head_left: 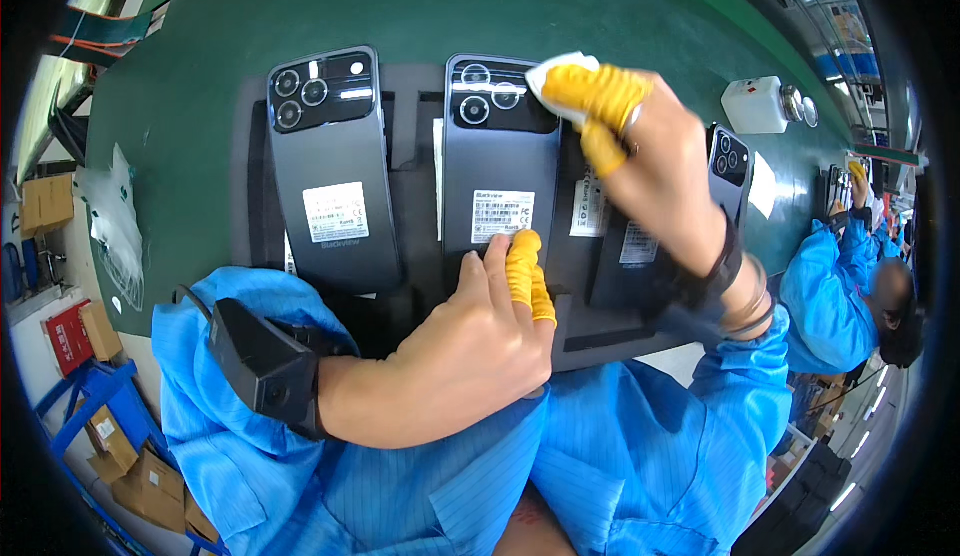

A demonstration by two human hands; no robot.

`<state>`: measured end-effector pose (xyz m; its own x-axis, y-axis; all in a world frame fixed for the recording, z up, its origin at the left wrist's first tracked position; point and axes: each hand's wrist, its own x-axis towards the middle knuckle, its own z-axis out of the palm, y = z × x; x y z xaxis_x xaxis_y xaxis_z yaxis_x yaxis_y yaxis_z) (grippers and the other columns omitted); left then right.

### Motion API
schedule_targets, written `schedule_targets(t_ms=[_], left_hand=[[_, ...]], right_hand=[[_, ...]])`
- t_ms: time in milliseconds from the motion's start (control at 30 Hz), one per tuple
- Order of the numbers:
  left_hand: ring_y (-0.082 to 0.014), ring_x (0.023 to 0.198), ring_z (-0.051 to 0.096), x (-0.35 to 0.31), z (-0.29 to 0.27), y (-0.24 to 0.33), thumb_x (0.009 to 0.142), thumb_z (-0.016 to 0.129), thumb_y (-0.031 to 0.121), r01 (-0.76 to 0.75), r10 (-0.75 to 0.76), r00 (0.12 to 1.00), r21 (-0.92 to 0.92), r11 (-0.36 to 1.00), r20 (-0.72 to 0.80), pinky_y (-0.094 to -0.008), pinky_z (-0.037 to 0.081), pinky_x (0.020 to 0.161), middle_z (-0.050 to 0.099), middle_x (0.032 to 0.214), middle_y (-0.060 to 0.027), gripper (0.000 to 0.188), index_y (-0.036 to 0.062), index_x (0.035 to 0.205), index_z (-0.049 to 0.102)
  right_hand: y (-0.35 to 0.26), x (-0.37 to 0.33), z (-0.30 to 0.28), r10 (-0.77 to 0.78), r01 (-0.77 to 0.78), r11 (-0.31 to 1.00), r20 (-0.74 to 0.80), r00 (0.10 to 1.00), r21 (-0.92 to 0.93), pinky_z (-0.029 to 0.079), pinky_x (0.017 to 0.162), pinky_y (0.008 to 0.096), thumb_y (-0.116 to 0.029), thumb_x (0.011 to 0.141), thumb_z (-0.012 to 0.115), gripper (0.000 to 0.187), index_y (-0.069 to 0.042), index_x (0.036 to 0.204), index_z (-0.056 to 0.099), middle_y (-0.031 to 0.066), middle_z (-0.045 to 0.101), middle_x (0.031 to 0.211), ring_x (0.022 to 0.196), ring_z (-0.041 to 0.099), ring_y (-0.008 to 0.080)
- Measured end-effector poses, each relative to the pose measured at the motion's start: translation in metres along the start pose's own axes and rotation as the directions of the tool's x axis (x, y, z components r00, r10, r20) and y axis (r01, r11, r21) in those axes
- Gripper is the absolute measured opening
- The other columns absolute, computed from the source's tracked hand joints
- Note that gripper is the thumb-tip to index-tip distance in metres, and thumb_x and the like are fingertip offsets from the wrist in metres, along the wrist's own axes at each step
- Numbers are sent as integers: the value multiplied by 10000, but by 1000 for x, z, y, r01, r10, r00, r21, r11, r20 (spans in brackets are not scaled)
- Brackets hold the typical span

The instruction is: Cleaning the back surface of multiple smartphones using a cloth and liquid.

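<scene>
A dark grey smartphone [500, 168] lies back up in front of me, its round lenses at the far end and a white label lower down. My right hand [655, 141], with yellow finger cots, pinches a white wiping cloth [550, 81] against the right edge of its camera panel. Stretched fingers of my left hand [465, 341], some in yellow cots, rest on the phone's lower back by the label. To the left is a second smartphone [345, 161], also back up. Another smartphone [615, 266] lies partly hidden under my right forearm, with one more smartphone [735, 186] beyond it.
A black tray [408, 121] sits under the phones on the green table [350, 6]. A white bottle [755, 106] with a metal cap stands at the right. Clear plastic film [115, 221] lies at the left edge. Cardboard boxes [145, 486] are lower left; a co-worker [830, 286] sits right.
</scene>
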<state>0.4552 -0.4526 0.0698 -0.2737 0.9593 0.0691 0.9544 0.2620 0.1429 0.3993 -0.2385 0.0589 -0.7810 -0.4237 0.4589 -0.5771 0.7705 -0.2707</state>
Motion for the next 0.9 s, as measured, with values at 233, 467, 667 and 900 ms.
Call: schedule_targets(t_ms=[233,467,667,900], left_hand=[[-451,965,634,-1,-1,2,667,627,191,-3,2,1000,24,1000,14,-439,522,809,595,655,-219,208,-11,681,579],[-461,937,640,0,-2,2,723,639,211,-12,13,1000,54,998,-22,-446,530,798,562,595,-211,252,-20,657,566],[-463,936,639,0,-4,-1,752,633,232,-20,21,999,27,999,-33,-452,531,796,559,588,-207,287,-26,649,562],[-470,940,636,0,-2,-1,770,623,239,-15,16,999,26,1000,-29,-459,526,790,553,579,-195,292,-21,648,568]], right_hand=[[-17,-10,-25,88,-97,977,57,994,192,496,776,342,17,710,614,201,-49,877,703,82,700,871,815,663,241],[16,12,-12,136,-116,973,-91,986,202,501,850,335,7,735,650,229,-43,953,699,99,699,977,905,661,265],[16,21,10,-252,252,960,-17,968,125,497,837,394,-31,688,703,190,-32,876,674,97,674,869,819,640,276],[26,16,-17,37,-28,993,-82,996,113,491,788,350,14,722,633,169,-47,869,692,85,701,890,815,658,263]])
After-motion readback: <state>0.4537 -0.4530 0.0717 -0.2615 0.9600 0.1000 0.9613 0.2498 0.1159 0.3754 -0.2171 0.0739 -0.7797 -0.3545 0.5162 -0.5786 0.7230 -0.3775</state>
